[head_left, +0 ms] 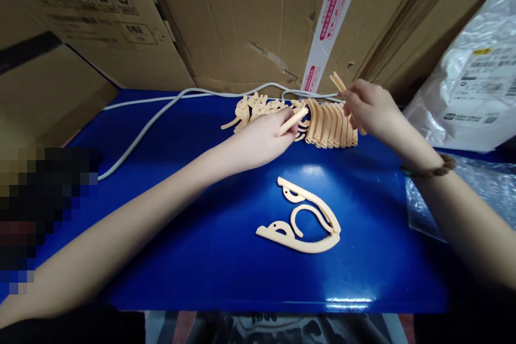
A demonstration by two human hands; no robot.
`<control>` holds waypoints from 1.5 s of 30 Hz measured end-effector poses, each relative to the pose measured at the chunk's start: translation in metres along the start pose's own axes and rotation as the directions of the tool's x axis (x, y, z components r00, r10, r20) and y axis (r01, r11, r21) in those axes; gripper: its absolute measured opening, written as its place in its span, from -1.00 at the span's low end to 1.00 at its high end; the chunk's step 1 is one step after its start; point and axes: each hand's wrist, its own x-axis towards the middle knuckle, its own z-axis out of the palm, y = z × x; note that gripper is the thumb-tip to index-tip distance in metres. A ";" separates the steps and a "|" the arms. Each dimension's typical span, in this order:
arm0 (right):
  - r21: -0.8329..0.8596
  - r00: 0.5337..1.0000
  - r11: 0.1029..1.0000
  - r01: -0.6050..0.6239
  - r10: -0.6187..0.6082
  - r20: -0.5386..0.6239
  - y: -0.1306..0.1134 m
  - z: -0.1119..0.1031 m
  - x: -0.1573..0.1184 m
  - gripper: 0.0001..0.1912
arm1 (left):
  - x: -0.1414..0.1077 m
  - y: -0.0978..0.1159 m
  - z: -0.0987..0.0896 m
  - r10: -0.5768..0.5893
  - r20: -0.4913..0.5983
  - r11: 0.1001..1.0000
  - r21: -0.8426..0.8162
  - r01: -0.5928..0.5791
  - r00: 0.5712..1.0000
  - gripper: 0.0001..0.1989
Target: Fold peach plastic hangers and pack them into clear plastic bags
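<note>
My left hand [268, 137] is closed round a cream plastic piece [293, 121], over the pile of cream hook parts [244, 112] at the back of the blue table. My right hand [365, 105] pinches a slim cream arm piece [337, 81], raised at the right end of a row of curved cream arms [328, 126]. Nearer the front lies a folded cream hanger [318, 246], its two arms joined at the right and a curled hook between them. Neither hand touches it.
Cardboard boxes [242, 21] stand behind the blue table [193, 263]. A white cable [141, 142] runs along the back and left. At the right are a white plastic-wrapped package [467, 80] and a clear bag [427, 199].
</note>
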 end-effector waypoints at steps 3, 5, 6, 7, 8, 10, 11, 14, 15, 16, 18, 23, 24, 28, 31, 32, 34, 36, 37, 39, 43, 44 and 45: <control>-0.120 1.000 0.993 -0.015 0.018 0.026 0.004 0.003 0.001 -0.68 | 0.000 -0.004 0.004 -0.033 -0.005 0.998 0.053 0.033 0.999 -0.98; -0.168 1.000 0.986 0.005 -0.004 0.007 0.005 0.005 0.001 -0.68 | 0.000 -0.006 0.007 -0.059 0.007 0.995 0.085 0.058 0.998 -0.94; -0.185 1.000 0.983 0.016 -0.015 0.008 0.006 0.006 0.001 -0.67 | 0.000 -0.007 0.008 -0.063 0.011 0.993 0.097 0.062 0.998 -0.91; -0.199 1.000 0.980 0.027 -0.024 0.016 0.007 0.008 0.000 -0.66 | 0.000 -0.008 0.009 -0.058 0.012 0.993 0.107 0.057 0.998 -0.88; -0.209 0.999 0.977 0.038 -0.033 0.027 0.007 0.010 0.000 -0.65 | 0.000 -0.008 0.009 -0.047 0.009 0.992 0.118 0.045 0.999 -0.86; -0.231 0.999 0.972 0.040 -0.033 0.037 0.008 0.013 0.000 -0.63 | 0.001 -0.010 0.010 -0.014 -0.004 0.990 0.142 0.015 1.000 -0.82; -0.243 0.999 0.969 0.033 -0.024 0.037 0.008 0.015 -0.001 -0.62 | 0.002 -0.010 0.010 -0.001 -0.007 0.988 0.153 0.002 1.000 -0.82; -0.270 0.999 0.963 -0.005 0.013 0.030 0.007 0.020 -0.002 -0.57 | 0.002 -0.009 0.011 0.009 0.005 0.986 0.166 -0.010 1.000 -0.83; -0.274 0.999 0.962 -0.012 0.021 0.029 0.007 0.021 -0.002 -0.55 | 0.002 -0.008 0.012 0.009 0.014 0.987 0.161 -0.011 1.000 -0.84; -0.274 0.999 0.962 -0.015 0.024 0.030 0.007 0.023 -0.002 -0.54 | 0.002 -0.007 0.013 0.013 0.022 0.988 0.152 -0.016 1.000 -0.84; -0.273 0.999 0.962 -0.017 0.026 0.032 0.008 0.025 -0.002 -0.52 | 0.001 -0.005 0.015 0.031 0.025 0.990 0.138 -0.035 0.999 -0.87; -0.268 0.999 0.963 -0.008 0.019 0.036 0.012 0.026 0.000 -0.50 | 0.006 -0.003 0.025 0.112 -0.008 0.972 0.209 -0.108 0.994 -0.94; -0.268 0.999 0.963 -0.010 0.020 0.034 0.013 0.026 0.000 -0.50 | 0.009 -0.003 0.027 0.130 -0.019 0.965 0.231 -0.122 0.991 -0.92; -0.270 0.999 0.963 -0.019 0.030 0.036 0.012 0.025 0.000 -0.51 | 0.021 -0.007 0.039 0.149 -0.031 0.960 0.243 -0.137 0.988 -0.72; -0.273 0.998 0.962 -0.021 0.035 0.045 0.010 0.027 -0.001 -0.51 | 0.029 -0.008 0.047 0.096 -0.041 0.970 0.227 -0.084 0.995 -0.69; -0.274 0.998 0.961 -0.022 0.036 0.048 0.010 0.027 -0.002 -0.51 | 0.033 -0.007 0.049 0.068 -0.053 0.973 0.223 -0.054 0.996 -0.69; -0.273 0.998 0.962 -0.022 0.038 0.055 0.008 0.028 -0.003 -0.51 | 0.041 -0.005 0.050 0.006 -0.078 0.977 0.211 0.011 0.997 -0.70; -0.273 0.997 0.962 -0.021 0.039 0.062 0.006 0.028 -0.004 -0.51 | 0.051 -0.001 0.051 -0.045 -0.089 0.977 0.202 0.062 0.995 -0.71; -0.273 0.997 0.962 -0.020 0.040 0.066 0.005 0.028 -0.004 -0.50 | 0.057 0.001 0.050 -0.062 -0.088 0.976 0.202 0.079 0.994 -0.71; -0.273 0.996 0.962 -0.021 0.042 0.072 0.004 0.028 -0.005 -0.50 | 0.066 0.006 0.050 -0.092 -0.076 0.971 0.213 0.106 0.993 -0.73; -0.256 0.995 0.967 -0.011 0.036 0.090 0.006 0.027 -0.005 -0.54 | 0.074 0.016 0.051 -0.154 -0.053 0.958 0.237 0.162 0.987 -0.72; -0.249 0.995 0.968 -0.008 0.032 0.092 0.007 0.028 -0.005 -0.54 | 0.075 0.018 0.051 -0.164 -0.053 0.956 0.237 0.172 0.985 -0.71; -0.243 0.995 0.970 -0.005 0.029 0.093 0.008 0.028 -0.004 -0.55 | 0.075 0.019 0.052 -0.172 -0.055 0.956 0.233 0.180 0.984 -0.71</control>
